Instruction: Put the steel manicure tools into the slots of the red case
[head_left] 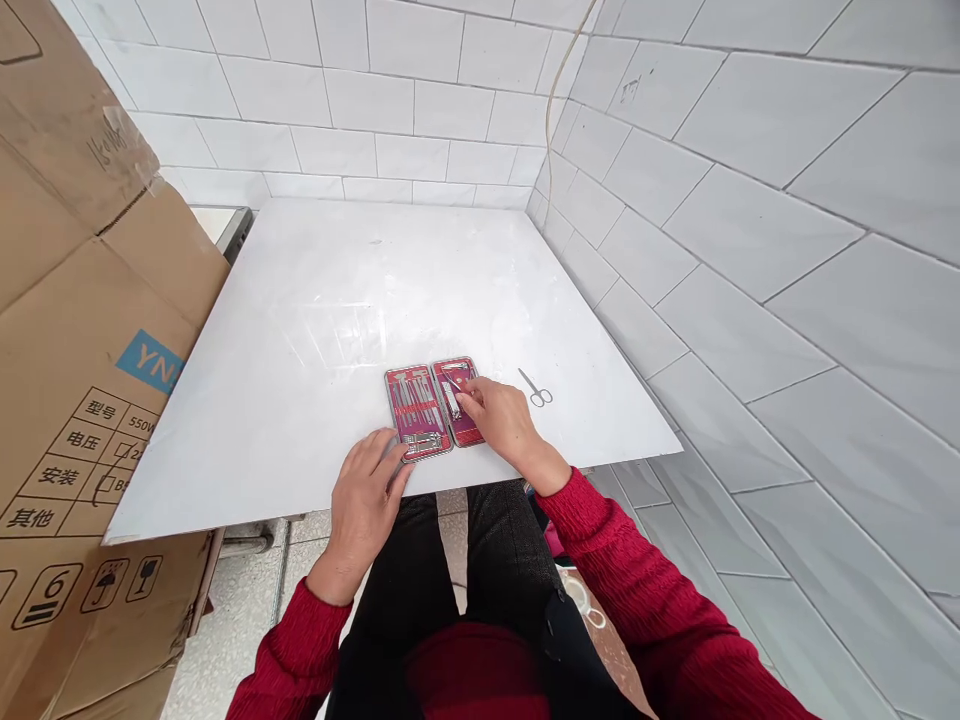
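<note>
A manicure set case lies unfolded near the front edge of the white board, its lining dark red. Slim metal tools sit in a row in the left half, with nail clippers below them. Another nail clipper shows in the right half. My left hand grips the case's lower left corner with fingers and thumb. Over the right half, my right hand is closed in a pinch; a thin metal tool seems to stick out of the fingertips, mostly hidden. Small scissors lie right of the hand.
The white board reaches back to a tiled wall, with another tiled wall along its right. A big cardboard box stands against the left side. A cable hangs in the back corner.
</note>
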